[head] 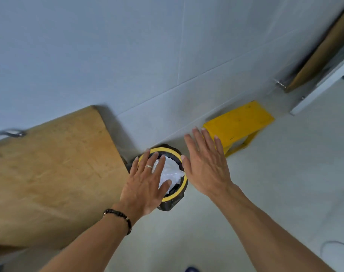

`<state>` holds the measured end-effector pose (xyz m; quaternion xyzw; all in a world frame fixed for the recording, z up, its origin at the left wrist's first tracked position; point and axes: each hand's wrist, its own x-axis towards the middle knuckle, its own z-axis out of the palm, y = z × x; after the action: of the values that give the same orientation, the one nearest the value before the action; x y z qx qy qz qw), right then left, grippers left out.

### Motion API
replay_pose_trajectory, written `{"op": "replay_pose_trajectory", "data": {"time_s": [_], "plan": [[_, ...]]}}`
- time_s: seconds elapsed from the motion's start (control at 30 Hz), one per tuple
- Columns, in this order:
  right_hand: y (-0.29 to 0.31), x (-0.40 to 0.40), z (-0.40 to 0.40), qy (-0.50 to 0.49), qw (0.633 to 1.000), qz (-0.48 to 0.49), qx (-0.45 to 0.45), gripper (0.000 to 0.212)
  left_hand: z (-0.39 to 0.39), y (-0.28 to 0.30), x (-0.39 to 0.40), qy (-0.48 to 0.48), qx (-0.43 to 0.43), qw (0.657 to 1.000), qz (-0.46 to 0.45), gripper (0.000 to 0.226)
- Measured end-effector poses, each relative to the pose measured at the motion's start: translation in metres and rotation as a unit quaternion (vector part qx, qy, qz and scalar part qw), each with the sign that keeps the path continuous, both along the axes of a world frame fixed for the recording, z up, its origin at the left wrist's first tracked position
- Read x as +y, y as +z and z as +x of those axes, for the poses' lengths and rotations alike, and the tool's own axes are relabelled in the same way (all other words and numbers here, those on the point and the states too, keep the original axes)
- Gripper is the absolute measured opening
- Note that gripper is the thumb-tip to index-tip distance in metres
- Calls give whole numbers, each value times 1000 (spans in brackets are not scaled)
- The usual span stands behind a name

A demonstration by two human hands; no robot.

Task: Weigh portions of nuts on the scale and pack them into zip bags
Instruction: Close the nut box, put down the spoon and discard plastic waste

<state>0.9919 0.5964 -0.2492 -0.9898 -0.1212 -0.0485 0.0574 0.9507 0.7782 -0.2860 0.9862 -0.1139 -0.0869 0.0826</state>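
Observation:
Both of my hands hover over a round waste bin (183, 185) with a yellow rim and a black liner, standing on the floor by the wall. White crumpled plastic (172, 170) lies inside it. My left hand (145, 179), with a ring and a beaded bracelet on the wrist, is spread flat over the bin's left half, fingers straight. Just right of the bin, my right hand (205, 160) is also spread flat and holds nothing. No nuts, scale or zip bags are in view.
A wooden tabletop (49, 173) fills the left side, its corner close to the bin. A yellow step stool (239, 122) stands against the tiled wall to the right. A door edge and frame (322, 61) are at the upper right. Pale floor lies below.

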Motion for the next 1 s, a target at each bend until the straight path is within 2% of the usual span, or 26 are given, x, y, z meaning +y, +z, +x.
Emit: {"op": "replay_pose_trajectory", "data": {"time_s": [0.27, 0.4, 0.53, 0.73, 0.9, 1.0], "plan": [[161, -27, -103, -133, 989, -10, -60, 62, -34, 135, -28, -116, -52, 990, -54, 74], [245, -57, -169, -218, 971, -25, -96, 61, -63, 216, -69, -211, -84, 970, -85, 95], [316, -106, -243, -313, 940, -61, -123, 61, -99, 289, -134, -288, -111, 946, -103, 96], [382, -186, -377, -456, 875, -95, -128, 63, -195, 364, -252, -433, -133, 882, -129, 81], [403, -246, -514, -566, 807, -84, -142, 59, -307, 395, -352, -552, -140, 811, -136, 73], [409, -268, -596, -628, 763, -71, -135, 62, -379, 408, -397, -613, -133, 763, -155, 78]]}}
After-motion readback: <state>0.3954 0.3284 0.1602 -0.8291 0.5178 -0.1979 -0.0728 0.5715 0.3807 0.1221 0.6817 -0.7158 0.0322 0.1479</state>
